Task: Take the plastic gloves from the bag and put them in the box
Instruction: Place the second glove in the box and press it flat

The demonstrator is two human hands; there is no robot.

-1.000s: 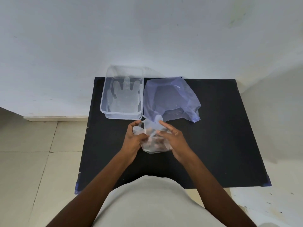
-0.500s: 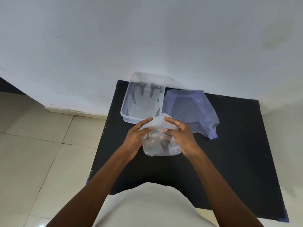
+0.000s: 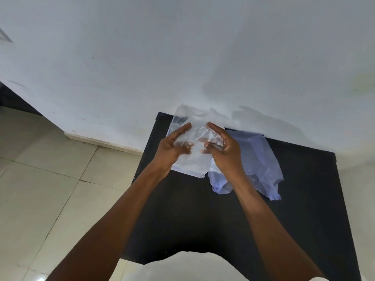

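nearest the camera, a pale shirt front (image 3: 194,266) fills the bottom edge, and two bare forearms reach out over a black desk (image 3: 203,216). the left hand (image 3: 172,148) and right hand (image 3: 225,151) meet above the desk's far left part, each pinching one side of a clear plastic glove (image 3: 195,151), thumbs on top and fingers curled under the film. the glove hangs stretched between them, directly over the clear plastic box (image 3: 183,172), whose near rim shows below the film; whether the glove touches the box cannot be told. just right of the box, touching its corner, lies the crumpled bluish plastic bag (image 3: 261,163) flat on the desk, partly behind the right wrist. beyond the box a white wall (image 3: 182,57) rises; cream floor tiles (image 3: 50,179) spread to the left.
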